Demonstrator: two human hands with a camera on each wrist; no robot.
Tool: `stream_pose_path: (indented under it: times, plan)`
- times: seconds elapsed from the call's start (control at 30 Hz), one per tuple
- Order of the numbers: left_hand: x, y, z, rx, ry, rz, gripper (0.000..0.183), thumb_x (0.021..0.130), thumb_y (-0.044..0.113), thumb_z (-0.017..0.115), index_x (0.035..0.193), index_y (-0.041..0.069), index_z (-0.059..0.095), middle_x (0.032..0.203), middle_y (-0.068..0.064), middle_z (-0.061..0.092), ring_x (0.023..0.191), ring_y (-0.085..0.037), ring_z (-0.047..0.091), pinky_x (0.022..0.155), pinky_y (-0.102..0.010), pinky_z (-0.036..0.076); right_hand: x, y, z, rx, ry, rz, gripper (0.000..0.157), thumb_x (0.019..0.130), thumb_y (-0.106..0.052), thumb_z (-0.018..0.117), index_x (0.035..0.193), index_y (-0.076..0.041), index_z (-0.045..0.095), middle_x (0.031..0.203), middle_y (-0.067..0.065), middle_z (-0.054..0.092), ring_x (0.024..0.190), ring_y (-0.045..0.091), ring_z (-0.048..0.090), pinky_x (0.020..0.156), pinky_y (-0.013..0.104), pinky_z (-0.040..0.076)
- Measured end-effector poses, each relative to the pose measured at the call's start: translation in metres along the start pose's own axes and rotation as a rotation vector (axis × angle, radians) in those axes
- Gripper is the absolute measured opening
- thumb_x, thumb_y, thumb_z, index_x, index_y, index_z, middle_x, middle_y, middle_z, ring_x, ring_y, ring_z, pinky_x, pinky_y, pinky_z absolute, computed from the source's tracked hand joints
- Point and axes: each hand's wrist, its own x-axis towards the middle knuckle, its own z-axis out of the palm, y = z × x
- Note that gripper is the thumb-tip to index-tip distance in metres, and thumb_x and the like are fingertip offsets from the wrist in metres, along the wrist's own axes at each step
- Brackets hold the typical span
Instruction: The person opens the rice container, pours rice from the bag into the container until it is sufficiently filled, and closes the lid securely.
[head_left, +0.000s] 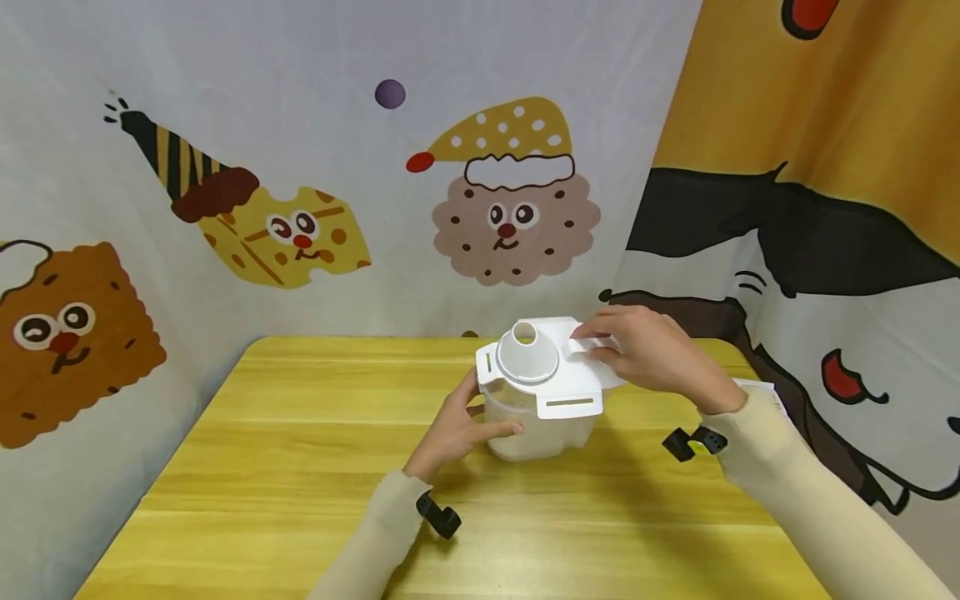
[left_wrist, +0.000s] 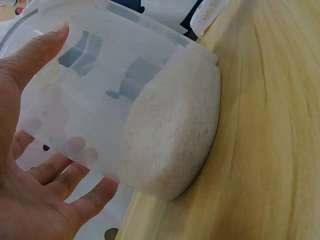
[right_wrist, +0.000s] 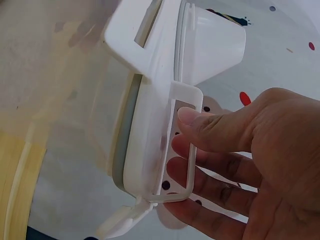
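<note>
A translucent plastic storage container [head_left: 540, 433] stands on the table, with white rice-like grains [left_wrist: 170, 125] in its lower part. My left hand [head_left: 457, 429] holds its left side, thumb on the near face and fingers around the far side. On top sits a white lid [head_left: 566, 379] bearing a round tapered cup [head_left: 528, 354]. Slotted flaps [head_left: 568, 407] stick out from the lid's edges, not folded down. My right hand [head_left: 645, 350] grips the raised handle [right_wrist: 191, 170] of the lid, thumb on one side and fingers on the other.
The wooden table [head_left: 322, 467] ends just behind the container at a printed cloth curtain [head_left: 360, 50]. Partly hidden behind my right wrist is a white object [head_left: 763, 387]. A white item with gold lettering [left_wrist: 207, 15] shows near the container in the left wrist view.
</note>
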Motion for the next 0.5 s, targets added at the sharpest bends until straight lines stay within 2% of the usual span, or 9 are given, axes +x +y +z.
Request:
stream_pose_path:
  times: [0.2, 0.5]
  plan:
    - [0.000, 0.001, 0.000, 0.003, 0.007, -0.019, 0.088, 0.076, 0.030, 0.093, 0.147, 0.042, 0.044, 0.146, 0.013, 0.053, 0.139, -0.016, 0.047, 0.115, -0.048, 0.046, 0.006, -0.008, 0.005, 0.003, -0.031, -0.016, 0.025, 0.089, -0.009, 0.079, 0.111, -0.021, 0.080, 0.109, -0.001, 0.076, 0.090, 0.019, 0.070, 0.061, 0.029, 0.052]
    - [0.001, 0.001, -0.001, -0.019, 0.026, -0.043, 0.082, 0.076, 0.024, 0.093, 0.145, 0.035, 0.049, 0.144, 0.010, 0.056, 0.139, -0.017, 0.047, 0.116, -0.052, 0.045, 0.011, -0.013, 0.012, 0.021, -0.050, -0.033, 0.024, 0.089, -0.008, 0.079, 0.110, -0.020, 0.080, 0.108, -0.002, 0.076, 0.088, 0.017, 0.070, 0.061, 0.029, 0.054]
